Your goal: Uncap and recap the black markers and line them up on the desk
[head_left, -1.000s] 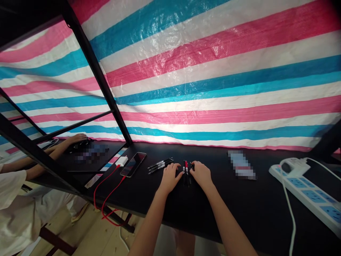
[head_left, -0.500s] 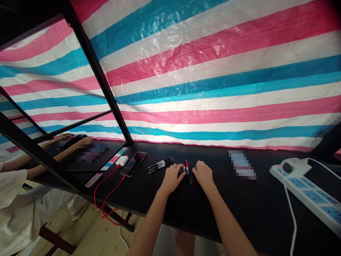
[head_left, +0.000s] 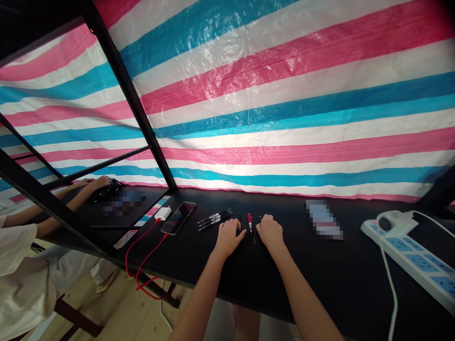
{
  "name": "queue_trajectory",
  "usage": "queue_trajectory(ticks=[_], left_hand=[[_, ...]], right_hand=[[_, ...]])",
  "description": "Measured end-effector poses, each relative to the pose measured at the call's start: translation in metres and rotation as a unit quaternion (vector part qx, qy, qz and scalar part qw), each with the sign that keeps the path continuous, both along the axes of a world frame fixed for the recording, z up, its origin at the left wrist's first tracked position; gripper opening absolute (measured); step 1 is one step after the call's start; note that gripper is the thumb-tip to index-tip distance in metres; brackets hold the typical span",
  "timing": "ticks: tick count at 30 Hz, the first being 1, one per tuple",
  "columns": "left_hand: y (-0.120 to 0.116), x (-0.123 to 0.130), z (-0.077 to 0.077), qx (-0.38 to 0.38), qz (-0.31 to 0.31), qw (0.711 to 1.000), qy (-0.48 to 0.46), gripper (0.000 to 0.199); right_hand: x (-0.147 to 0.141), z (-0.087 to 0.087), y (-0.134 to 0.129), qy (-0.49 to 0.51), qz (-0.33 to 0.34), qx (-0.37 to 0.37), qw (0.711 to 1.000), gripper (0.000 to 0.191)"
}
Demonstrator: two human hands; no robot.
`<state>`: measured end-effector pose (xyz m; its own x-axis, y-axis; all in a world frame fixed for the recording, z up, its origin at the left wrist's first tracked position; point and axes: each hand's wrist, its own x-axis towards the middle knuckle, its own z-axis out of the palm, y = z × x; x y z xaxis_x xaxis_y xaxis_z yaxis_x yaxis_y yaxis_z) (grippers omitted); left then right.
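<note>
Between my two hands a red-capped pen (head_left: 250,222) lies on the black table, pointing away from me, with a dark pen end showing just below it. My left hand (head_left: 228,237) is closed on a dark pen (head_left: 239,218), whose tip sticks out past the fingers. My right hand (head_left: 270,232) is curled, and a small dark tip (head_left: 260,217) shows at its fingers; the rest is hidden. Left of my left hand, several black-and-clear pens (head_left: 214,219) lie side by side in a group.
A phone (head_left: 178,218) lies beside a white charger (head_left: 162,213) with a red cable. At the right are a blurred packet (head_left: 324,219) and a white power strip (head_left: 408,260). Beyond the black frame post (head_left: 131,94), a person's hands (head_left: 99,183) handle dark items.
My left hand has shifted slightly left with a dark pen, away from the red-capped pen. My right hand has barely moved. The other person's hands have moved left.
</note>
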<state>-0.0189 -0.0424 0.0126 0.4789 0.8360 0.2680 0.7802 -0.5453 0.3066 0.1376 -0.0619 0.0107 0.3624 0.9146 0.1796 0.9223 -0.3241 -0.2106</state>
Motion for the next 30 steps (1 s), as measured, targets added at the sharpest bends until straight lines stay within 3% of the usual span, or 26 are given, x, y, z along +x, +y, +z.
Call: queue_trajectory(ticks=[4, 9, 13, 19, 22, 25, 27, 30], left_hand=[[0.003, -0.002, -0.001, -0.02, 0.034, 0.999, -0.003, 0.013], [0.007, -0.006, -0.006, 0.009, 0.074, 0.997, -0.003, 0.038], [0.01, -0.008, -0.011, 0.052, 0.078, 0.996, 0.009, 0.035], [0.009, -0.007, -0.006, 0.062, 0.052, 0.996, -0.02, 0.026], [0.005, -0.005, 0.001, 0.05, 0.044, 0.997, -0.039, 0.025], [0.002, -0.004, 0.007, 0.042, 0.026, 0.998, -0.042, 0.024], [0.0, -0.003, 0.009, 0.044, 0.019, 0.998, -0.039, 0.023], [0.0, -0.003, 0.011, 0.048, 0.015, 0.998, -0.035, 0.023]], right_hand=[[0.002, 0.002, 0.0, 0.015, -0.009, -0.015, 1.0, 0.017], [0.005, 0.003, 0.0, 0.028, -0.005, -0.036, 0.999, 0.015], [0.007, 0.004, -0.001, 0.049, 0.004, -0.027, 0.998, 0.017], [0.016, 0.005, 0.003, 0.217, -0.004, 0.043, 0.975, 0.024], [0.02, 0.004, 0.009, 0.387, 0.013, 0.141, 0.911, 0.028], [0.021, 0.006, 0.012, 0.579, 0.048, 0.203, 0.789, 0.032], [0.019, 0.008, 0.012, 0.654, 0.064, 0.208, 0.724, 0.036], [0.018, 0.011, 0.01, 0.692, 0.084, 0.201, 0.688, 0.037]])
